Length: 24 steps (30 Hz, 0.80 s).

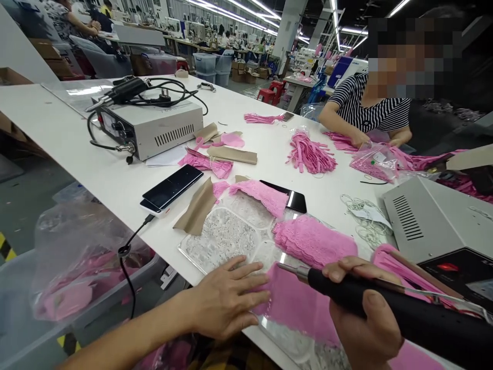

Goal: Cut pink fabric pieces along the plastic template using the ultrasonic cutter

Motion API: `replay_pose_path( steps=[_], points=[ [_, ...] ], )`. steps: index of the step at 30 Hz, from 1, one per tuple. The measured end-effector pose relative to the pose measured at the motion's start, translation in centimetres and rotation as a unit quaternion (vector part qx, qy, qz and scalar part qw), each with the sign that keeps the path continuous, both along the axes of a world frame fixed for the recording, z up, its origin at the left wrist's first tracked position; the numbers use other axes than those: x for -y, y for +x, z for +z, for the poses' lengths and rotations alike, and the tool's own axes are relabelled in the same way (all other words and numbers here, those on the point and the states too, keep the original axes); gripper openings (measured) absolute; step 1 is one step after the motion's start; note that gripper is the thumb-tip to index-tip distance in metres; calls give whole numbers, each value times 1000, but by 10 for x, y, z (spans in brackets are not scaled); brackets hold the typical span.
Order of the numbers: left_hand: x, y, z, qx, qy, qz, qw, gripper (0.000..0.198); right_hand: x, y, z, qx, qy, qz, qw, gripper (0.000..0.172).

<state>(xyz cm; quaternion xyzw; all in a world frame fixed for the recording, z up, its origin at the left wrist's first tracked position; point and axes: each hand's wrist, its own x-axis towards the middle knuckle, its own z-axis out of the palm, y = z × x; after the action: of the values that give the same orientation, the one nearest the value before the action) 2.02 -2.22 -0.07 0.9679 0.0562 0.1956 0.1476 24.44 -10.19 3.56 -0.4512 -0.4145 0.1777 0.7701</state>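
Observation:
My left hand [231, 295] lies flat with its fingers spread, on the clear patterned plate [227, 234] and the left edge of a pink fabric piece [298, 303]. In my right hand [365, 308] is a thick black pen-shaped tool [346, 293] with a slim metal tip and wires along its body. The tip points left, at the upper left edge of the fabric piece; I cannot tell if it touches. Just behind lies a stack of pink lace pieces [314, 239]. Another pink lace strip [262, 195] lies across the plate's far side.
A grey box [165, 126] carries a similar black tool and coiled cable. A phone [173, 187] and brown card pieces [198, 205] lie nearer. Pink straps [311, 154] sit in bundles before a co-worker [370, 103]. Another grey box [427, 216] stands right; a bin [88, 308] stands left.

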Motion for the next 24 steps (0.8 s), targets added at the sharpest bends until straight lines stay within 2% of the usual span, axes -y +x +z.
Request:
replay_pose_path(
  steps=[18,24],
  points=[
    [-1,-2,-2,3,9,-1,1000,37,-2,1,-1,32,-5,6,999,9],
    [0,-10,-4,14,5,-5,1000,35,-4,1,3,8,0,3,1000,11]
  ],
)
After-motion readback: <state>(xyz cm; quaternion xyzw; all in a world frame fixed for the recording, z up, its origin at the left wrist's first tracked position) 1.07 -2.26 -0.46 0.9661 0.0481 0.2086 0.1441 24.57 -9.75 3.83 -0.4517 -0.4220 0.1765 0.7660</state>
